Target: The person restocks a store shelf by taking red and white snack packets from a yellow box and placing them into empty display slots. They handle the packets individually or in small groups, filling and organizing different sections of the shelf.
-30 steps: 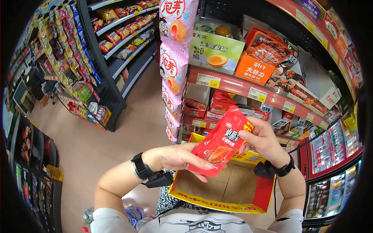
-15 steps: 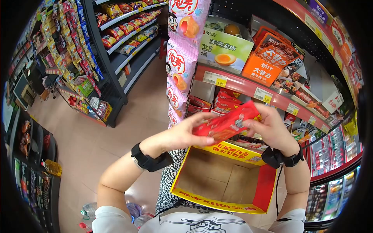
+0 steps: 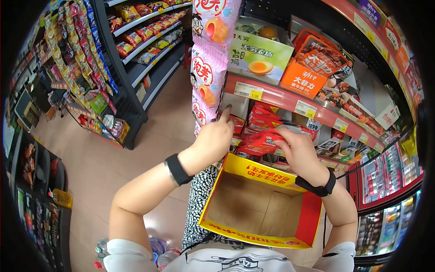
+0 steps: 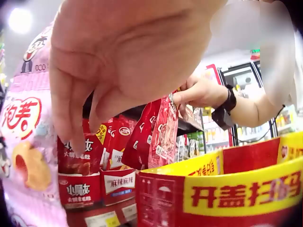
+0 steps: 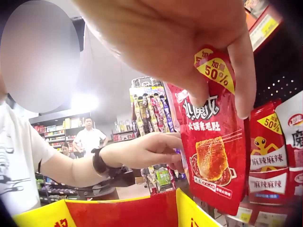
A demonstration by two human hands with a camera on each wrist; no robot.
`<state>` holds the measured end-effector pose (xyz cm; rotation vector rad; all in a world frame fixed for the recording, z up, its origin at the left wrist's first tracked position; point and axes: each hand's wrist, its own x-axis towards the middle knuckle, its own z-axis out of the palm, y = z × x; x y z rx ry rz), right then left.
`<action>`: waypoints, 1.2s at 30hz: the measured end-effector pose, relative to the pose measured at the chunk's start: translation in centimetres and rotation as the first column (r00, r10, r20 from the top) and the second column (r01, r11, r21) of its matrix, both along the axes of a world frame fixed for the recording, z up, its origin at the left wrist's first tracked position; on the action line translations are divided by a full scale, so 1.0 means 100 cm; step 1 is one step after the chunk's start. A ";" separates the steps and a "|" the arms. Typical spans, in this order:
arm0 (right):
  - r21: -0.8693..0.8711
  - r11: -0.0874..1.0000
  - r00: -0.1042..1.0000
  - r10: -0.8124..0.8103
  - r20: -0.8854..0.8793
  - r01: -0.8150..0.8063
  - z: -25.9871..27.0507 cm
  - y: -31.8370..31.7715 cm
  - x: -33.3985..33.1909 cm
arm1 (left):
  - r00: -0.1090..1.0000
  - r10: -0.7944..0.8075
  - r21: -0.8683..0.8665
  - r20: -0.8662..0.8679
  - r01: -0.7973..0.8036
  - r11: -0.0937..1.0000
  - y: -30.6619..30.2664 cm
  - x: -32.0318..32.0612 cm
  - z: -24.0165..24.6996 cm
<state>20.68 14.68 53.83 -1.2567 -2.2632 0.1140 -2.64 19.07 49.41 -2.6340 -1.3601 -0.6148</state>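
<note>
Red snack packets (image 3: 261, 142) hang from the right hand (image 3: 299, 152), which pinches them by their top end in front of the lower shelf. In the right wrist view, the front packet (image 5: 215, 142) shows a yellow 50% corner under the thumb and fingers. The left hand (image 3: 214, 141) holds nothing; it is beside the pink snack bags (image 3: 201, 72), its fingers reaching toward the shelf. In the left wrist view those fingers (image 4: 71, 104) hang in front of a box of red packets (image 4: 79, 190). An open yellow and red carton (image 3: 258, 206) lies below both hands.
Above the hands runs a shelf edge with price tags (image 3: 272, 97), bearing a green egg box (image 3: 260, 56) and an orange box (image 3: 302, 81). Drink coolers (image 3: 385, 181) stand at the right. Bottles (image 3: 158, 247) are on the floor at lower left. A person (image 5: 89, 137) stands in the background.
The left hand has let go of the red packets and moved up and left to the shelf. The right hand, still holding them, has lowered slightly and turned them toward the shelf.
</note>
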 end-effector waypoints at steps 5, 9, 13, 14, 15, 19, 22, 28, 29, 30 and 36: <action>0.082 0.996 0.999 -0.030 -0.018 0.032 -0.001 -0.001 -0.006 | 0.984 0.067 0.067 -0.167 -0.057 0.996 0.029 0.015 -0.007; 0.172 0.981 0.995 -0.080 -0.055 0.089 -0.004 0.002 -0.015 | 0.985 0.000 -0.043 -0.170 -0.008 0.999 0.041 0.024 0.001; 0.236 0.965 0.992 -0.103 -0.066 0.116 -0.014 0.013 -0.023 | 0.988 -0.049 -0.198 -0.144 0.020 0.980 0.063 0.027 0.011; 0.251 0.961 0.992 -0.095 -0.088 0.114 -0.017 0.017 -0.025 | 0.977 -0.061 -0.244 -0.203 0.009 0.970 0.065 0.028 0.019; 0.266 0.957 0.990 -0.088 -0.111 0.115 -0.018 0.020 -0.027 | 0.962 -0.076 -0.287 -0.264 -0.003 0.958 0.067 0.028 0.024; 0.302 0.948 0.986 -0.057 -0.157 0.103 -0.025 0.033 -0.029 | 0.928 -0.174 -0.374 -0.328 0.041 0.926 0.084 0.021 0.034; 0.271 0.958 0.977 -0.030 -0.213 0.088 -0.031 0.038 -0.030 | 0.923 -0.222 -0.419 -0.315 0.074 0.905 0.093 0.014 0.041; 0.352 0.934 0.986 0.005 -0.167 0.055 -0.039 0.050 -0.033 | 0.954 -0.247 -0.329 -0.171 0.181 0.927 0.082 0.010 0.043; 0.330 0.942 0.986 -0.002 -0.164 0.056 -0.041 0.050 -0.034 | 0.954 -0.293 -0.269 -0.062 0.266 0.925 0.079 0.010 0.041; 0.305 0.951 0.987 -0.008 -0.161 0.057 -0.043 0.051 -0.036 | 0.954 -0.296 -0.275 -0.041 0.274 0.922 0.077 0.010 0.041; 0.312 0.949 0.994 -0.005 -0.108 0.039 -0.049 0.056 -0.044 | 0.953 -0.302 -0.332 0.021 0.292 0.897 0.072 0.008 0.047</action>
